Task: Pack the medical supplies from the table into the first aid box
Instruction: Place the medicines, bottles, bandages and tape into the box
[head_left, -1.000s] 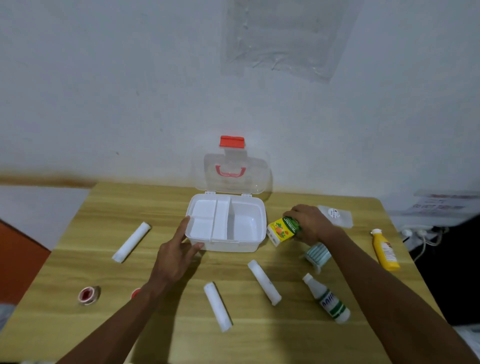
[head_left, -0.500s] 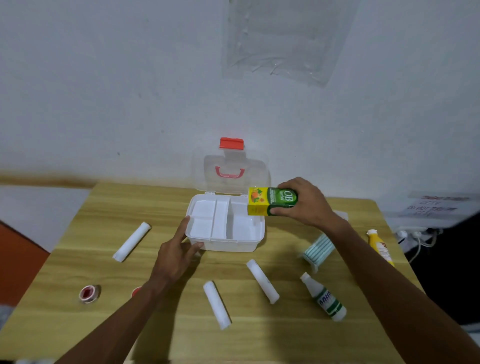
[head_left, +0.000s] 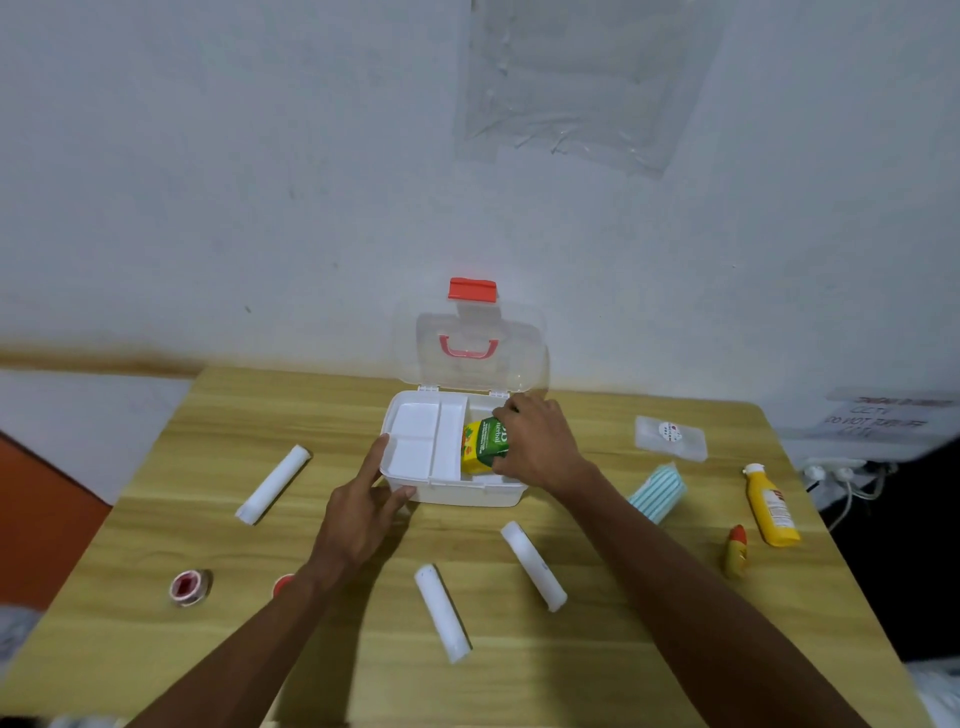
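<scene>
Head view is showing the right hand (head_left: 540, 447) grasping a green-and-yellow cardboard carton (head_left: 483, 444), fingers curled over its top, and holding it inside the right compartment of the white plastic first aid box (head_left: 467, 496). The carton is sitting tilted, its yellow end low against the divider, probably so it can slide down into the narrow space. The left hand (head_left: 363, 512) is lying released, straight fingers touching the box's left corner and thumb against its front wall, seemingly bracing the box so it is not sliding on the pale wooden surface (head_left: 623, 649). The box's clear lid (head_left: 483, 353) is standing upright against the wall, keeping the opening free. Its left sections are showing only white plastic. Three white rolled bandages (head_left: 442, 613) are waiting on the surface, with a teal-striped soft pack (head_left: 657, 491), a yellow plastic bottle (head_left: 771, 506) and a red tape roll (head_left: 189, 587), so most packing is remaining.
</scene>
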